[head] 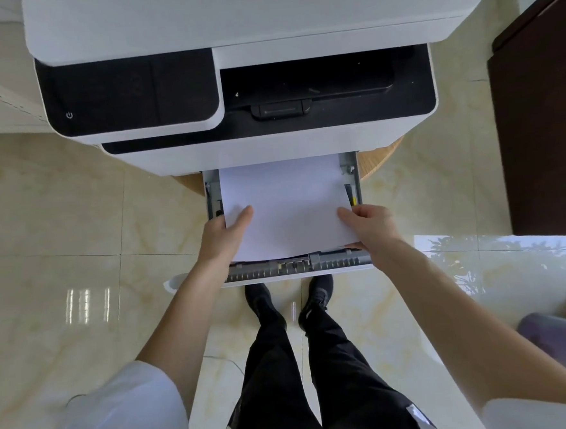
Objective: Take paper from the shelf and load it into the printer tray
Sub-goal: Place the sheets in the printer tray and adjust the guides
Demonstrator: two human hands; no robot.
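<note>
Paper (288,207), a white stack, lies in the pulled-out printer tray (298,266) with its long axis running from the tray's front lip back into the printer (252,82). The far short edge of the stack disappears under the printer body, so its far end cannot be seen. The near short edge sits just behind the tray's grey front rail, slightly raised and bowed.

Left hand (224,233) grips the stack at its near left corner, thumb pressed flat on the top sheet and the fingers tucked out of sight below. Right hand (367,225) pinches the near right corner the same way, thumb on top, fingers curled under the edge. How far the fingers reach under the stack cannot be told.

Grey side guides (351,176) stand along both long edges of the tray; the left one is partly covered by the left hand. A wooden tabletop (381,160) shows only as curved slivers beside the tray, the rest hidden beneath the printer. The printer's top is cut off by the frame's upper edge. Black shoes (264,306) stand on the glossy tiled floor (58,230) below the tray's front lip.
</note>
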